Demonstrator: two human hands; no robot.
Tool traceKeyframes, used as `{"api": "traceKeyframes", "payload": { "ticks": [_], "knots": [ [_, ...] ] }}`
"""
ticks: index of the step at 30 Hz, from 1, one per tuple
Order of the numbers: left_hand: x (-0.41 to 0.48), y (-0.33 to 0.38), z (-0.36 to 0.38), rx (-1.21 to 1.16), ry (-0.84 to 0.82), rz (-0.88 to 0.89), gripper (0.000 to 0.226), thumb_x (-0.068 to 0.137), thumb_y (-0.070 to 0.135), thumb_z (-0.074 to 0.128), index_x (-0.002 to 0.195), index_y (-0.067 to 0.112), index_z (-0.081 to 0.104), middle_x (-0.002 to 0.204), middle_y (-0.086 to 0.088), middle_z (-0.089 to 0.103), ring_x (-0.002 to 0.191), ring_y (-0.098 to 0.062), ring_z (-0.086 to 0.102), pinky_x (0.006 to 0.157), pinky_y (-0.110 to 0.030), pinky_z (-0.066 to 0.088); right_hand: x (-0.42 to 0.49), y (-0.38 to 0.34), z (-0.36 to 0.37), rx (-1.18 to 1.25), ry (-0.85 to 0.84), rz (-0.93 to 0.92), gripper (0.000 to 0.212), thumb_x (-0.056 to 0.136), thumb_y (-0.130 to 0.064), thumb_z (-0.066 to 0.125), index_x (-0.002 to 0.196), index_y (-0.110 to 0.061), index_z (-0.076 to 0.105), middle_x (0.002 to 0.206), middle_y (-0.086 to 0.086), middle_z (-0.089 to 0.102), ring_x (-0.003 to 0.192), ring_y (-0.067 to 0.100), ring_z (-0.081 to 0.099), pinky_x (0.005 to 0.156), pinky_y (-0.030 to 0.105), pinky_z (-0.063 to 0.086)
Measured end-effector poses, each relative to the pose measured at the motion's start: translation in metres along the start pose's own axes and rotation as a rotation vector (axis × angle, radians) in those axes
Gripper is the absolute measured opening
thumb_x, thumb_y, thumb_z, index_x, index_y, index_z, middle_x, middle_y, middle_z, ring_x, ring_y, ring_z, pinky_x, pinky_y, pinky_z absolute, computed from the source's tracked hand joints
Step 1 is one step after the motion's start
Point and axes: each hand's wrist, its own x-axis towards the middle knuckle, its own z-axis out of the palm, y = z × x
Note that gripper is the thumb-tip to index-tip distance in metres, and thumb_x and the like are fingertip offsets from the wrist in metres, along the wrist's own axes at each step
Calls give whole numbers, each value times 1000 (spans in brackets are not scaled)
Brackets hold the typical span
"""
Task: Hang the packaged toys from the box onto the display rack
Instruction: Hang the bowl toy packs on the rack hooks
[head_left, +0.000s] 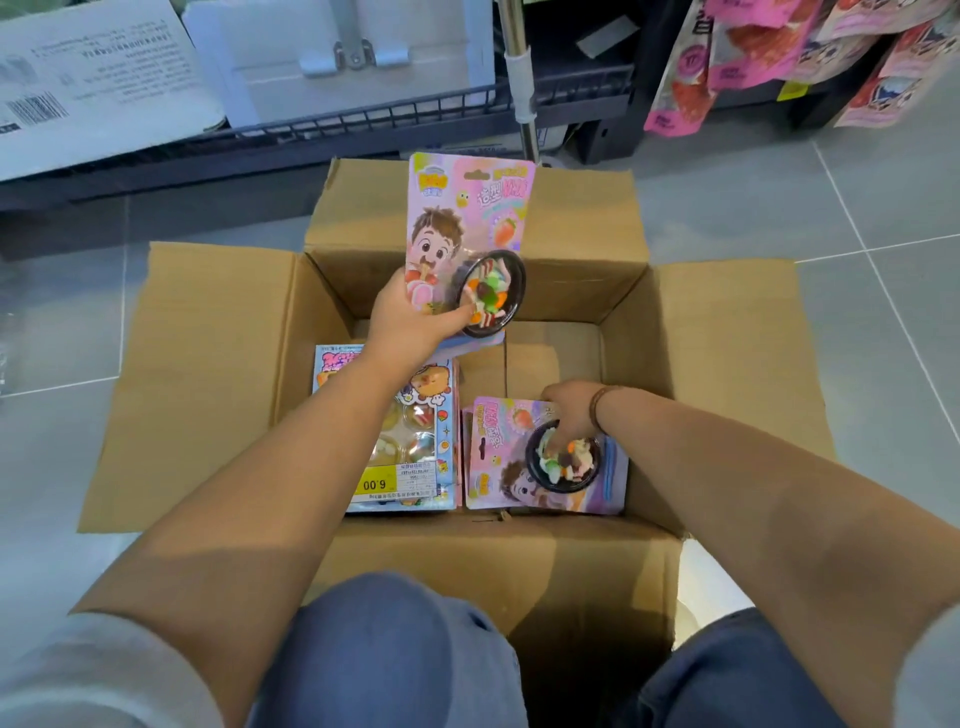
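Observation:
An open cardboard box (727, 364) stands on the floor in front of my knees. My left hand (410, 319) holds a pink packaged toy (467, 218) upright above the box; the card shows a cartoon child and carries a black bowl blister. My right hand (569, 415) reaches into the box and its fingers grip the black bowl blister of another pink packaged toy (504, 467), the top one of a small stack at the box's right. A blue packaged toy (410, 467) with a yellow 6.00 price tag lies in the box at the left.
The display rack (769, 47) at the top right carries several pink packaged goods. A metal pole (519, 73) and a dark wire shelf (363, 119) with white cartons stand behind the box. Grey floor tiles surround the box.

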Motion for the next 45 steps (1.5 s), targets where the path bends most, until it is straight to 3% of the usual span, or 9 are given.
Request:
{"api": "traceKeyframes", "payload": {
  "ticks": [4, 9, 14, 17, 19, 28, 35, 40, 45],
  "knots": [
    [-1, 3, 0, -36, 38, 10, 47, 75, 7, 76, 117, 5, 55, 103, -2, 63, 97, -13, 61, 74, -8, 49, -7, 2, -4, 109, -25, 15, 82, 77, -41, 73, 142, -9, 36, 144, 7, 44, 129, 26, 46, 104, 34, 42],
    [2, 15, -1, -66, 140, -7, 48, 76, 4, 75, 118, 0, 55, 110, -7, 64, 97, -14, 60, 73, -7, 50, -12, 15, -26, 519, 104, -6, 41, 76, -27, 77, 113, -14, 65, 106, 2, 67, 101, 22, 62, 89, 28, 49],
    [0, 74, 0, -127, 194, -46, 48, 73, 5, 77, 116, 3, 56, 106, -3, 64, 95, -12, 60, 72, -9, 51, -50, 20, -69, 784, 333, 8, 62, 61, -34, 84, 115, -12, 64, 115, 6, 68, 106, 24, 63, 97, 37, 49],
    [-11, 148, -8, -110, 185, -57, 44, 73, 5, 78, 111, 8, 55, 106, -3, 63, 95, -12, 60, 73, -12, 49, -121, 14, -114, 932, 447, 67, 50, 74, -23, 79, 118, -11, 58, 111, 2, 62, 101, 20, 58, 90, 29, 46],
    [-24, 199, -15, -81, 180, -70, 45, 73, 5, 78, 112, 7, 56, 106, -3, 63, 94, -12, 58, 73, -17, 47, -169, 13, -141, 1061, 513, 137, 53, 75, -22, 78, 120, -8, 54, 120, 4, 61, 106, 23, 58, 92, 34, 48],
    [-93, 442, -73, -42, 117, -146, 52, 71, 11, 80, 117, 2, 57, 115, -12, 66, 97, -17, 61, 81, -26, 46, -406, -23, -287, 1071, 722, 193, 54, 80, -29, 73, 124, -4, 52, 127, 16, 58, 117, 31, 54, 90, 33, 44],
    [-141, 603, -110, 21, 44, 0, 50, 76, 7, 75, 122, 2, 55, 116, -11, 64, 98, -13, 56, 73, -14, 40, -569, -14, -352, 1121, 820, 222, 66, 80, -32, 72, 132, -2, 45, 132, 14, 55, 119, 30, 53, 89, 32, 44],
    [-161, 683, -105, 67, -28, 126, 43, 78, 11, 75, 117, 3, 58, 100, -3, 60, 92, -13, 55, 66, -14, 38, -657, 8, -368, 1202, 949, 249, 61, 78, -27, 74, 125, 4, 51, 120, 15, 60, 111, 29, 57, 91, 37, 47],
    [-182, 737, -68, 58, -74, 204, 51, 77, 13, 77, 121, 3, 55, 110, -6, 62, 98, -18, 57, 78, -24, 42, -714, 62, -381, 1289, 1108, 162, 91, 53, -53, 78, 127, -6, 54, 123, 12, 62, 114, 30, 59, 96, 44, 50]
  ]
}}
